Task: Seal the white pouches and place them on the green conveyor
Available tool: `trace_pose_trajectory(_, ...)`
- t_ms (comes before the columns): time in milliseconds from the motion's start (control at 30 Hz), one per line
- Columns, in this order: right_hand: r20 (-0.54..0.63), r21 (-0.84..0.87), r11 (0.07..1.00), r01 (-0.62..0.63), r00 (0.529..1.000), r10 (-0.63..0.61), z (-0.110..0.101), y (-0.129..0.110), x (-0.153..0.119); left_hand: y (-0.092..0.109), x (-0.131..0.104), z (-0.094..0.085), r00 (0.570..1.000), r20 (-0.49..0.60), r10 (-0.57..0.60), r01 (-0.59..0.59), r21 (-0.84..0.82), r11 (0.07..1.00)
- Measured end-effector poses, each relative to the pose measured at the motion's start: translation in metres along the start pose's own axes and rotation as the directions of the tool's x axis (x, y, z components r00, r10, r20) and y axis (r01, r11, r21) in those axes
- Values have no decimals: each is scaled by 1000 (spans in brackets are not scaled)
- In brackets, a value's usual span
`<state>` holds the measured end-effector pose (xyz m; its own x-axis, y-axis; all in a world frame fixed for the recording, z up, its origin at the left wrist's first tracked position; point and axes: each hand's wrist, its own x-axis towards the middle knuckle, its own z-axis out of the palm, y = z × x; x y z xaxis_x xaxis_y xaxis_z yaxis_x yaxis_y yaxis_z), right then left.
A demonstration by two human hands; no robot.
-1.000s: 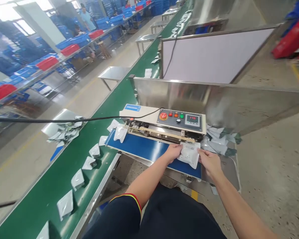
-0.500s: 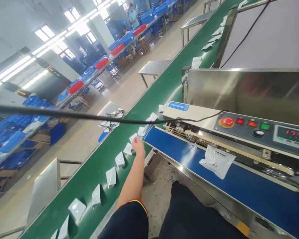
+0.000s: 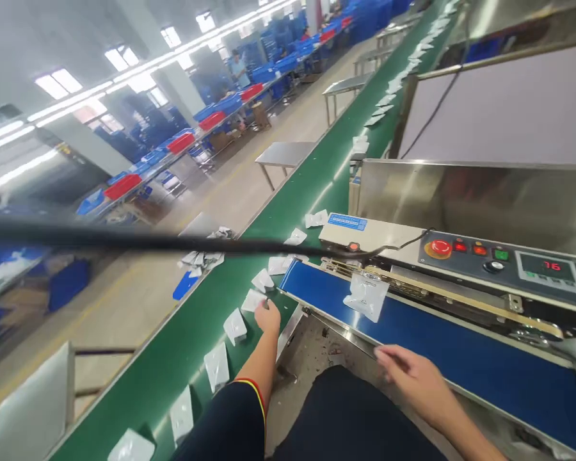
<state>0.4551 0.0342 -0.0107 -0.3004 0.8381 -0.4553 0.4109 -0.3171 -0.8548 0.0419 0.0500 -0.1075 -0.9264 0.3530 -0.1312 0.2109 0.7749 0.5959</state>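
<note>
Small white pouches lie in a row along the green conveyor belt [image 3: 196,358]. My left hand [image 3: 267,316] is over the belt's near edge with its fingers at one white pouch [image 3: 253,301]; whether it grips the pouch is unclear. My right hand [image 3: 406,371] hovers beside the front edge of the blue belt [image 3: 427,339], fingers apart and holding nothing. Another white pouch [image 3: 367,297] rides on the blue belt against the sealing machine's guide [image 3: 432,288], untouched by either hand.
The machine's control panel [image 3: 504,259] has lit buttons. A black cable [image 3: 187,243] crosses the view. Beyond the green belt stand a metal table [image 3: 285,153] and a heap of pouches [image 3: 204,256]. A person [image 3: 239,69] is far back.
My right hand has come into view from the lower right. The pouch on the blue belt sits farther left. My left hand appears lower as the view has shifted.
</note>
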Motion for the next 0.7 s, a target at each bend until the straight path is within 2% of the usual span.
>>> trace_pose_trajectory(67, 191, -123, 976, 178, 970, -153, 22, -31, 19, -20, -33, 6, 992, 117, -53, 65, -96, 993)
trace_pose_trajectory(167, 422, -291, 854, 432, 859, -291, 54, -70, 58, -50, -83, 17, 940, 321, -111, 191, -228, 955)
trace_pose_trajectory(233, 507, -420, 720, 552, 801, -318, 77, -98, 93, -66, -108, 22, 894, 429, -131, 275, -294, 915)
trace_pose_trajectory(300, 538, -552, 569, 610, 781, -316, 102, -130, 138, -82, -123, 22, 861, 485, -153, 350, -347, 870)
trace_pose_trajectory(400, 520, -699, 392, 598, 801, -295, 146, -176, 217, -112, -127, 11, 851, 498, -169, 406, -420, 812)
trace_pose_trajectory(500, 463, -815, 259, 518, 852, -247, 193, -202, 299, -150, -121, -5, 873, 457, -167, 401, -482, 779)
trace_pose_trajectory(600, 381, -900, 144, 411, 904, -193, 232, -198, 365, -190, -117, -25, 885, 407, -228, 432, -529, 730)
trace_pose_trajectory(700, 322, -938, 84, 335, 936, -139, 256, -178, 408, -217, -117, -48, 861, 385, -334, 505, -567, 650)
